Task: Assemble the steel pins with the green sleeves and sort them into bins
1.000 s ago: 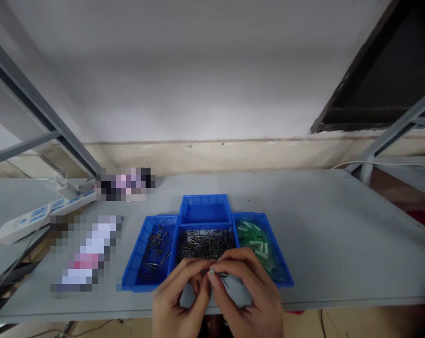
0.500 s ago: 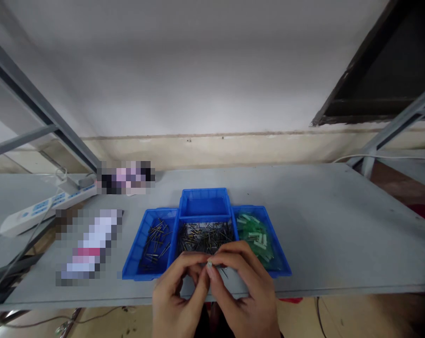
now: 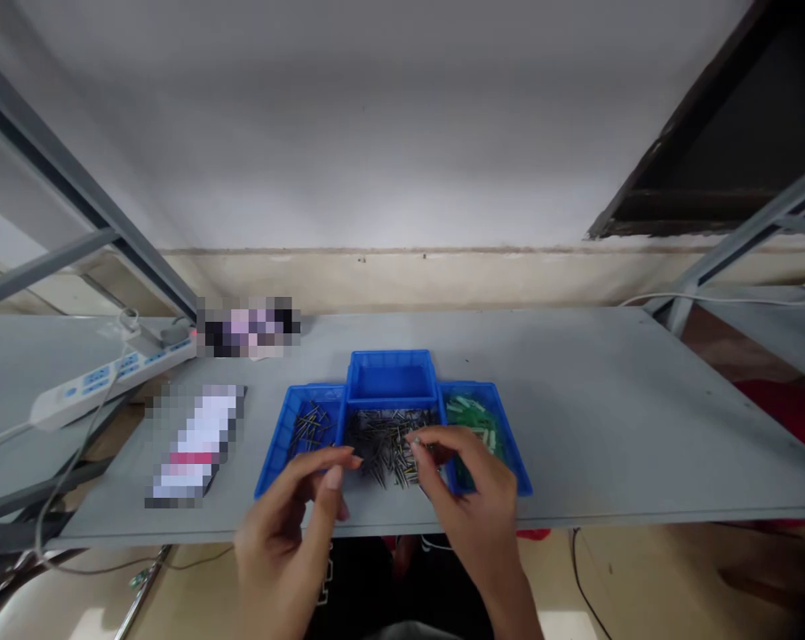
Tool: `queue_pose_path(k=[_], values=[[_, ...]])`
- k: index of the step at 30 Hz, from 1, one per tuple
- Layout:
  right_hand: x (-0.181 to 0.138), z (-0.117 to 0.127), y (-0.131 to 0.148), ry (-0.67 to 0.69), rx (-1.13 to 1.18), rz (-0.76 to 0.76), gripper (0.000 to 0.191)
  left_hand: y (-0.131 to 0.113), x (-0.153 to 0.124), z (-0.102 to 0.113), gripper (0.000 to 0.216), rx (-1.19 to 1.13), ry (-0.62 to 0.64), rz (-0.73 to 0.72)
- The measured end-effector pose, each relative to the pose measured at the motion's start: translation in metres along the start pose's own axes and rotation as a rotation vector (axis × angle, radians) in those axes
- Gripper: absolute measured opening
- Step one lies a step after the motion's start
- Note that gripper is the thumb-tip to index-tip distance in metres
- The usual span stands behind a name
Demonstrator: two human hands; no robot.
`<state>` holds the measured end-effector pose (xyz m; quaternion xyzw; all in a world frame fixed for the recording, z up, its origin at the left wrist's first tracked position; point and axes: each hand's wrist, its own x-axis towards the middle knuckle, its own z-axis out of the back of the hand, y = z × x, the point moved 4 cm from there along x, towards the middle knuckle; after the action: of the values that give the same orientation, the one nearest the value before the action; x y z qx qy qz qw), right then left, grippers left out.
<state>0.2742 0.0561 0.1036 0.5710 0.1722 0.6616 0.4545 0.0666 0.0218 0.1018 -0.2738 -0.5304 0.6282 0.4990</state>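
Note:
Blue plastic bins stand together near the front edge of the grey table [image 3: 609, 418]. The left bin [image 3: 289, 436] holds dark pins with gold tips. Many small metal pins [image 3: 386, 440] fill the middle bin. Green and white pieces lie in the right bin [image 3: 509, 444]. A smaller blue bin [image 3: 390, 378] with nothing visible in it stands behind the middle one. My left hand [image 3: 296, 524] hovers in front of the left bin with its fingers loosely curled and nothing visible in them. My right hand [image 3: 473, 502] reaches over the middle bin and pinches a small metal pin at its fingertips.
A white power strip [image 3: 109, 378] with cables lies at the far left on a neighbouring surface. Two blurred flat items lie left of the bins, one [image 3: 199, 440] near the front and one [image 3: 249, 324] by the wall. Grey metal frame bars [image 3: 75, 196] rise on both sides.
My hands were joined over the front of the middle bin working a small pin. They have parted: the left drew back to the left, the right moved forward over the pins.

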Motion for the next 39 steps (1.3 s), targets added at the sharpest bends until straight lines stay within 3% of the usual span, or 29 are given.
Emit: queue_pose_path(k=[3, 6, 10, 14, 16, 21, 28, 39], values=[[0.027, -0.001, 0.000, -0.022, -0.150, 0.067, 0.012, 0.003, 0.005, 0.021, 0.020, -0.034, -0.120, 0.002], [0.062, -0.012, -0.009, 0.058, -0.349, 0.074, 0.012, 0.004, 0.000, 0.032, 0.020, -0.035, -0.208, -0.015], [0.085, -0.022, -0.021, 0.199, -0.503, 0.056, 0.010, 0.009, -0.028, 0.026, 0.024, -0.014, -0.107, 0.013], [0.058, -0.020, -0.018, 0.325, -0.545, 0.060, 0.009, 0.027, -0.058, 0.012, 0.035, 0.012, 0.078, 0.053], [0.032, -0.025, -0.014, 0.480, -0.602, 0.101, 0.007, 0.036, -0.066, 0.007, 0.036, 0.019, 0.148, 0.047], [-0.007, -0.041, -0.020, 0.631, -0.673, 0.135, 0.011, 0.046, -0.063, 0.010, 0.028, 0.073, 0.172, -0.002], [-0.010, -0.052, -0.035, 0.713, -0.751, 0.118, 0.010, 0.039, -0.047, 0.024, 0.022, 0.129, 0.147, -0.095], [-0.007, -0.047, -0.030, 0.779, -0.771, 0.094, 0.003, 0.034, -0.061, 0.010, 0.022, 0.098, 0.169, -0.071]])
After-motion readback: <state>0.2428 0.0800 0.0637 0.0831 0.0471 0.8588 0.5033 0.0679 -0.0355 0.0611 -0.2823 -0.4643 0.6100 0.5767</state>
